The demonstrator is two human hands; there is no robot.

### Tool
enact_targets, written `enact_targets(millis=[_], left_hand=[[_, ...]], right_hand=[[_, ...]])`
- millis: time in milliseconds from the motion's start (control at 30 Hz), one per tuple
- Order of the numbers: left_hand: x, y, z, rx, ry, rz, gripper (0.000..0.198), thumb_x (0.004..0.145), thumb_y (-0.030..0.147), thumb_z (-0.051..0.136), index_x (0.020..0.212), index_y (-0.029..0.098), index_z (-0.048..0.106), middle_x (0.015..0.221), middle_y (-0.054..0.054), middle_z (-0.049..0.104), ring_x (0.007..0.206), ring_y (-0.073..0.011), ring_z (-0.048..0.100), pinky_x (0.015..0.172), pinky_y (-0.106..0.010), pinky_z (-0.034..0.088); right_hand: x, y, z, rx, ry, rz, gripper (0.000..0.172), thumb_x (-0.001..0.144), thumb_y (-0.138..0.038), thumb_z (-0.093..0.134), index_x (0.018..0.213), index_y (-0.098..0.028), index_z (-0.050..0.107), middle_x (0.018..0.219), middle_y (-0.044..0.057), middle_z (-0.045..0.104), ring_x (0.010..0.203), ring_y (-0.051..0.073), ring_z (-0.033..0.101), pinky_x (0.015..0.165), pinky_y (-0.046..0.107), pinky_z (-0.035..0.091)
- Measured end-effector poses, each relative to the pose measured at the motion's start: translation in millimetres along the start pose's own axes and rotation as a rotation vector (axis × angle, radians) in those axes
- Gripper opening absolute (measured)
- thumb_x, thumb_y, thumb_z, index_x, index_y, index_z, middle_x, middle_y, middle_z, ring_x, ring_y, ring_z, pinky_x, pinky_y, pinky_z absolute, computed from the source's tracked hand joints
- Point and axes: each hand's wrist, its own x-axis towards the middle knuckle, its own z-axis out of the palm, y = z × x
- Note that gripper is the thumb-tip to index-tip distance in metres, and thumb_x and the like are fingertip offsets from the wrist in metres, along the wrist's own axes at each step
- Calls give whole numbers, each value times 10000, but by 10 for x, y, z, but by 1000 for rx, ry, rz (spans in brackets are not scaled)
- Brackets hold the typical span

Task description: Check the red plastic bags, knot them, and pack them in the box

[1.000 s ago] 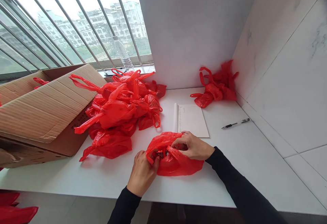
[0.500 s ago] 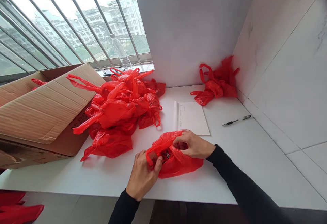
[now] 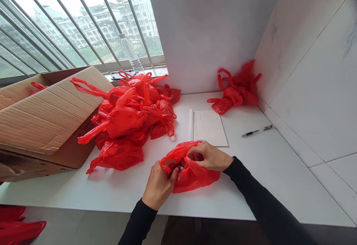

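A red plastic bag (image 3: 195, 176) lies on the white table (image 3: 251, 185) right in front of me, with dark contents showing at its mouth. My left hand (image 3: 158, 185) pinches the bag's left rim, fingers closed on the plastic. My right hand (image 3: 210, 155) grips the right rim from above, fingers curled into the opening. Both sleeves are black.
A heap of tied red bags (image 3: 128, 114) spills from a tipped cardboard box (image 3: 41, 122) at the left. A smaller pile of red bags (image 3: 237, 92) sits in the far right corner. A notepad (image 3: 209, 127) and a pen (image 3: 256, 130) lie behind my hands. A water bottle (image 3: 129, 53) stands by the barred window.
My left hand has slid slightly right and up along the bag's rim, drawing the mouth narrower. My right hand keeps its grip. The bag has bunched together a little.
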Motion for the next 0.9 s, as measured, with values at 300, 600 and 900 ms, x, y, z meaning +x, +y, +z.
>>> enact_targets(millis=[300,600,900], left_hand=[[3,20,53,51,-6,16,398,903,120,523,1179,299,748,1157,-50,728,1003,-274,611,953,-486,484],[24,80,74,141,-81,58,468,846,32,543,1104,338,787,1088,-59,716,1020,-280,581,956,-477,493],[36,48,67,197,-63,21,362,952,177,499,1199,264,748,1015,-115,685,963,-308,554,927,-524,481]], right_hand=[[-12,-21,-22,108,9,-64,275,845,-20,561,899,-219,742,884,8,773,768,166,668,877,355,526],[-43,2,-99,-65,103,35,312,802,-19,605,967,-228,768,918,40,701,911,213,600,905,403,506],[-58,110,-70,-144,110,44,414,802,-21,621,1135,-235,745,1060,68,684,1020,234,596,1000,441,493]])
